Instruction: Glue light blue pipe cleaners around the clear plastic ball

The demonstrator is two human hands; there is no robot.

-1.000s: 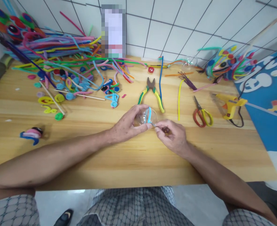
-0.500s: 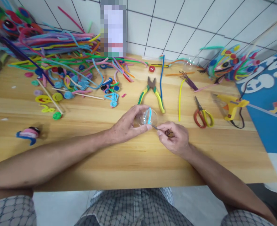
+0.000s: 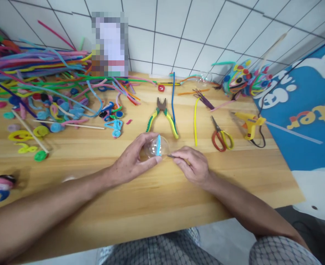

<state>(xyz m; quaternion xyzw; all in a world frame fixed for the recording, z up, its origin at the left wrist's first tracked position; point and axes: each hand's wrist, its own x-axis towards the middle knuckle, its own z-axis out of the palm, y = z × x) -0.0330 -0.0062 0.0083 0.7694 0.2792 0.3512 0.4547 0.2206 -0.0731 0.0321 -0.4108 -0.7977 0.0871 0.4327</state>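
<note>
Between the thumb and fingers of my left hand [image 3: 133, 158] is a clear plastic ball [image 3: 151, 148]. A light blue strip [image 3: 159, 145] that looks like pipe cleaner runs across the ball. To the right, my right hand [image 3: 192, 165] pinches a thin dark strand [image 3: 171, 156], whose tip points at the ball's lower right side. Whether the tip touches the ball I cannot tell, and the rest of the strand is hidden in my fingers. Just beyond the ball lie green-and-yellow pliers [image 3: 161, 106] with their jaws apart.
Scissors [image 3: 221, 136] and a yellow glue gun [image 3: 250, 125] lie to the right. A blue pipe cleaner [image 3: 174, 95] and a yellow one [image 3: 195, 125] lie beyond my hands. Pipe cleaners [image 3: 41, 62] pile up at the left, near a small pink-and-blue figure [image 3: 1, 186]. Another clear ball [image 3: 203, 78] stands by the wall.
The view has swung to the right, so everything sits further left. My right hand has turned a little, and the brown loops that showed at its fingers are out of sight.
</note>
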